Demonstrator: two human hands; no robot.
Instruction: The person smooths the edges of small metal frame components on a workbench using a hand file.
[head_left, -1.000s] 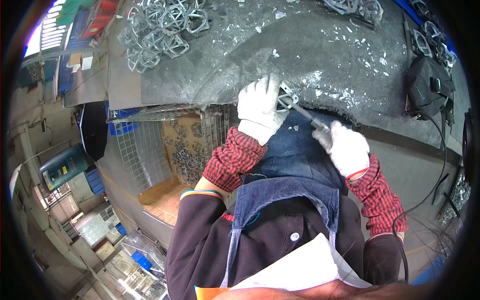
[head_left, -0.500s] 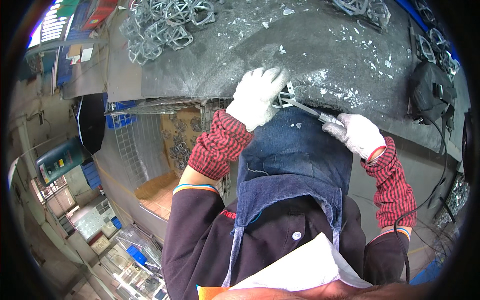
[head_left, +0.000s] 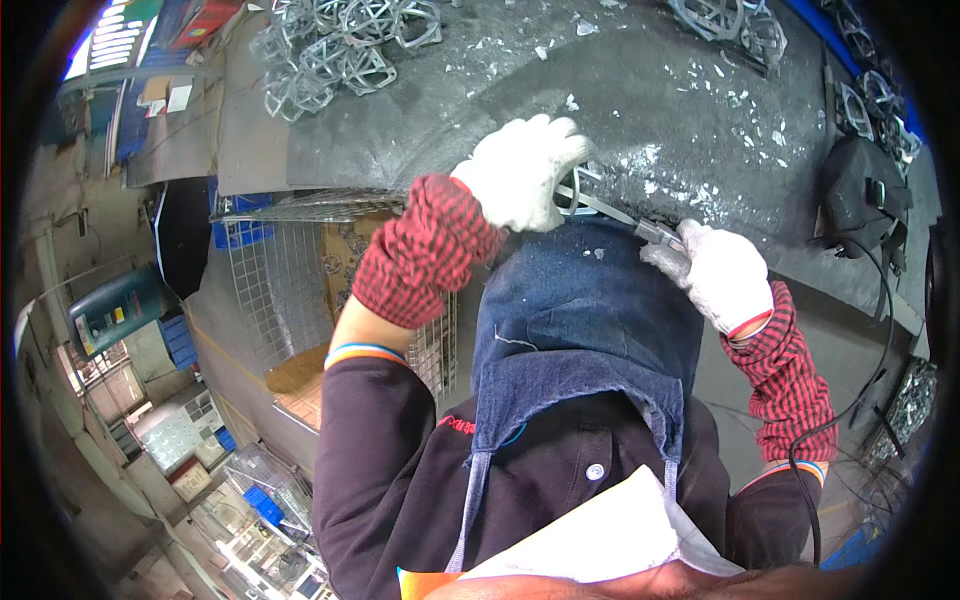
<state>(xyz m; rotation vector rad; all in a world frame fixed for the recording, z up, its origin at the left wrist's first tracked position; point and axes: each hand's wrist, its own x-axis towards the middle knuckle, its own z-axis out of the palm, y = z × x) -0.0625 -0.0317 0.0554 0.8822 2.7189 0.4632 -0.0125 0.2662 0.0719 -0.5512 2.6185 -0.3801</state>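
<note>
My left hand (head_left: 530, 172), in a white knitted glove, is closed on a small openwork metal casting (head_left: 574, 192) at the near edge of the dark work table (head_left: 470, 125). Its fingers hide much of the part. My right hand (head_left: 728, 276), gloved as well, grips the handle of a knife (head_left: 655, 234) with a slim metal blade. Pointing left, the blade lies against or right beside the casting; the exact contact cannot be made out. Below both hands spreads the denim apron (head_left: 590, 285) on my lap, with a few flakes on it.
A heap of similar metal castings (head_left: 335, 50) lies at the far left of the table, more castings (head_left: 735, 25) at the far right. Pale shavings (head_left: 650, 165) are scattered about. A black bag-like object (head_left: 865, 185) with a cable (head_left: 885, 330) sits right. A wire cage (head_left: 265, 290) stands lower left.
My left hand has shifted slightly up and its wrist has turned, with the forearm swung out to the left. The casting has tilted with it. My right hand and the knife have barely moved.
</note>
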